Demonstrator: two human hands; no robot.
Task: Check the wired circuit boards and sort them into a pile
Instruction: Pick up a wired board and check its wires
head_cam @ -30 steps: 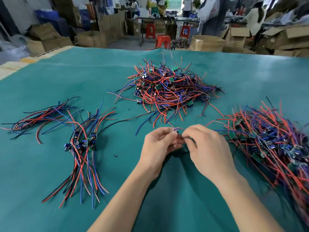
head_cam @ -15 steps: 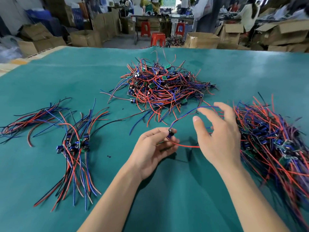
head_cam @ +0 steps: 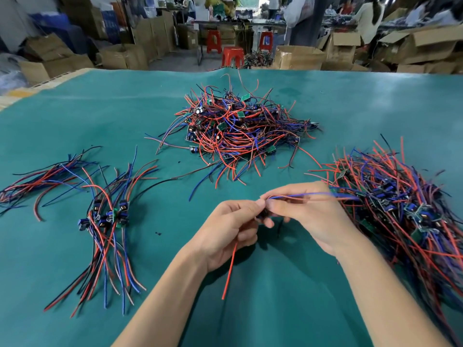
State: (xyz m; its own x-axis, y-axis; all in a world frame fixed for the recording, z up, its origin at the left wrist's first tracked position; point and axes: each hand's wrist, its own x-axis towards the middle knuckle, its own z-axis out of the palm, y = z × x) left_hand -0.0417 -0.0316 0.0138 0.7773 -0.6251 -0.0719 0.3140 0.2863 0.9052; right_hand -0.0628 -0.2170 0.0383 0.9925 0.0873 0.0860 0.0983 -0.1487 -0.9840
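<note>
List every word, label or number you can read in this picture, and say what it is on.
None can be read.
Cardboard boxes at the back: no print legible.
Small circuit boards in the far pile: any markings too small.
Board between the left hand and right hand: hidden.

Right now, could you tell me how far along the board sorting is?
A small aligned bundle lies sorted at left. One wired board is held between the left hand and right hand. The tangled middle heap and the right heap apparently remain, so most work looks left.
</note>
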